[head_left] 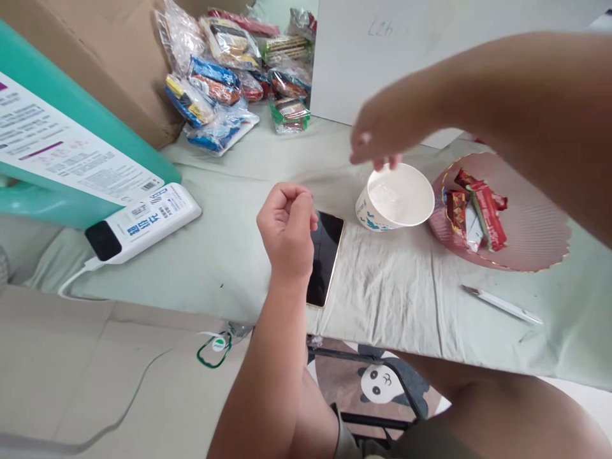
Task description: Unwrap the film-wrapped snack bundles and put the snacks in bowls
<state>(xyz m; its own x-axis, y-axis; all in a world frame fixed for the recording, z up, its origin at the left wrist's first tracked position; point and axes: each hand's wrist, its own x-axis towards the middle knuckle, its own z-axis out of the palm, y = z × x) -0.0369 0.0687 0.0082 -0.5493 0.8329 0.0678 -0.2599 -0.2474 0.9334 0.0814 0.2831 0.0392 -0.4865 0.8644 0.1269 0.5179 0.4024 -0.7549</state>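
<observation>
My left hand (289, 228) is closed in a fist over the upper left part of a dark-screened smartphone (326, 258). Its curled fingers hide whatever may be inside. Slightly blurred, my right hand (385, 124) hangs with bent fingers over the rear rim of a white paper bowl (370, 213) with blue print. I cannot make out anything in its fingers. Clear, shiny plastic (388, 196) seems to lie inside the bowl. To the right, a pink ribbed bowl (540, 239) with a gilt edge holds several wrapped snack bars (486, 213).
A white-handled knife (507, 305) lies near the front edge of the cloth-covered table (396, 287). Several packaged snacks (229, 44) are heaped at the back beside a white board (344, 57). A white power bank (148, 223) with a cable and a green container (86, 108) stand left.
</observation>
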